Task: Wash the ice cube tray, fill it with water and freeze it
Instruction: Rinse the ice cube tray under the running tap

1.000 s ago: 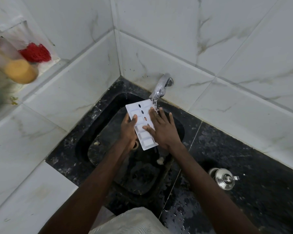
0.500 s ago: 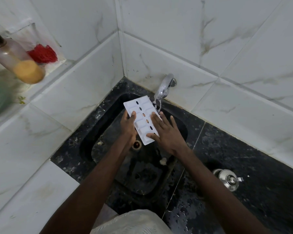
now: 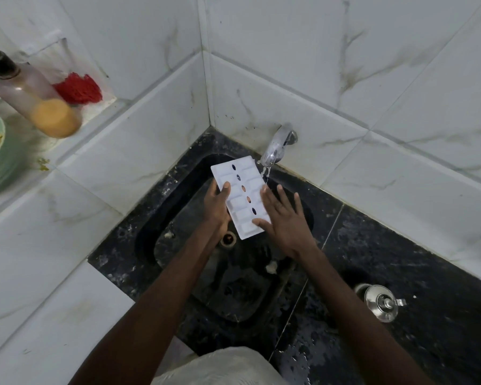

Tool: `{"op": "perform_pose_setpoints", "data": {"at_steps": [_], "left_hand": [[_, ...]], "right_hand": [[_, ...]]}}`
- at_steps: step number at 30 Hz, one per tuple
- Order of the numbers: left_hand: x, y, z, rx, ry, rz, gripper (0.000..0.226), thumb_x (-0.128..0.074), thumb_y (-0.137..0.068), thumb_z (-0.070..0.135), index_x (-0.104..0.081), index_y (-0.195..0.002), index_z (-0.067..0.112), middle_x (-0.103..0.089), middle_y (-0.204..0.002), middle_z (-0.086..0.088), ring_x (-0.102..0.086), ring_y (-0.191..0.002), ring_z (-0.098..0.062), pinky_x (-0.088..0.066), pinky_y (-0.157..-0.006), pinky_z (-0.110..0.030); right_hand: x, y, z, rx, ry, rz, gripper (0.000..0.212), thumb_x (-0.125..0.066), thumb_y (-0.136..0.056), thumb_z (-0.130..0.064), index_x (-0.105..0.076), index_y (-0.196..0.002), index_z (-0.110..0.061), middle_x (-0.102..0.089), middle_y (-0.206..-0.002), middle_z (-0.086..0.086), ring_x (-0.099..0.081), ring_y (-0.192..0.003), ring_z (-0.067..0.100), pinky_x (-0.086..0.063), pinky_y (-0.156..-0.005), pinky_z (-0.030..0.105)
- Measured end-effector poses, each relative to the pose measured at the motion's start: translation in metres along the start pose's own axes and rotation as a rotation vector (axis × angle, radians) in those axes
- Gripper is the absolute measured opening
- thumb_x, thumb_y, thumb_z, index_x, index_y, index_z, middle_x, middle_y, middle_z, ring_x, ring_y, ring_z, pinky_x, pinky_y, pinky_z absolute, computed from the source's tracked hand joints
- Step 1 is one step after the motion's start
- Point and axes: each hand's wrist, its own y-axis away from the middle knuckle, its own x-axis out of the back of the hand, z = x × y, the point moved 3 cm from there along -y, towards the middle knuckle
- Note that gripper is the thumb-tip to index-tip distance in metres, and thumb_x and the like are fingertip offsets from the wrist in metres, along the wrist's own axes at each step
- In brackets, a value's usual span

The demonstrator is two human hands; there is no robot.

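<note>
White ice cube tray (image 3: 240, 195) held over black sink (image 3: 147, 232) just beside running tap (image 3: 275, 147), left hand (image 3: 215, 208) gripping its left edge, right hand (image 3: 285, 222) flat, fingers straight, against its right edge

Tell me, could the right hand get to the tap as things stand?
Probably yes. The right hand lies flat on the tray, gripping nothing, and the tap sits just beyond it with only running water between.
</note>
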Motion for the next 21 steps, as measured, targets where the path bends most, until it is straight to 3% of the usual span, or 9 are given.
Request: {"op": "perform_pose_setpoints", "data": {"at_steps": [2, 7, 12, 17, 21], "left_hand": [[-0.006, 0.002, -0.002, 0.008, -0.004, -0.009, 0.042, -0.051, -0.108, 0.008, -0.046, -0.149, -0.001, -0.06, -0.141, -0.028, -0.058, -0.128, -0.052, -0.044, -0.106, -0.071], [0.002, -0.006, -0.002, -0.005, 0.048, 0.044, 0.04, -0.05, -0.108, 0.008, -0.049, -0.147, -0.001, -0.062, -0.138, -0.029, -0.061, -0.124, -0.05, -0.044, -0.107, -0.072], [-0.002, -0.006, -0.002, -0.008, 0.039, 0.036, 0.041, -0.05, -0.108, 0.009, -0.046, -0.148, -0.001, -0.059, -0.141, -0.03, -0.057, -0.128, -0.054, -0.043, -0.106, -0.074], [0.007, -0.011, 0.005, -0.046, 0.081, 0.101, 0.042, -0.051, -0.108, 0.008, -0.047, -0.149, 0.0, -0.059, -0.141, -0.029, -0.057, -0.128, -0.053, -0.044, -0.106, -0.071], [0.012, -0.007, 0.008, -0.039, 0.045, 0.166, 0.039, -0.053, -0.108, 0.011, -0.05, -0.146, 0.004, -0.065, -0.135, -0.026, -0.063, -0.122, -0.051, -0.05, -0.102, -0.069]], "right_hand": [[0.004, -0.005, -0.004, -0.051, -0.029, 0.004, 0.085, -0.005, -0.1, -0.077, 0.007, -0.166, -0.025, 0.013, -0.172, -0.011, 0.02, -0.159, 0.017, 0.014, -0.128, 0.05], [-0.007, 0.009, -0.019, 0.088, -0.008, 0.016, 0.083, -0.012, -0.102, -0.075, 0.0, -0.167, -0.026, 0.003, -0.174, -0.01, 0.017, -0.16, 0.014, 0.006, -0.129, 0.055], [-0.001, 0.001, -0.006, -0.096, -0.048, 0.027, 0.086, -0.005, -0.1, -0.077, 0.004, -0.167, -0.023, 0.01, -0.173, -0.01, 0.019, -0.159, 0.017, 0.011, -0.129, 0.05], [-0.007, 0.009, -0.013, 0.042, 0.006, 0.017, 0.086, -0.008, -0.1, -0.078, 0.0, -0.167, -0.024, 0.005, -0.174, -0.009, 0.018, -0.16, 0.016, 0.005, -0.13, 0.054], [-0.003, 0.008, -0.001, -0.049, -0.023, 0.015, 0.086, -0.008, -0.1, -0.079, 0.002, -0.167, -0.025, 0.007, -0.174, -0.01, 0.019, -0.16, 0.017, 0.007, -0.13, 0.053]]}}
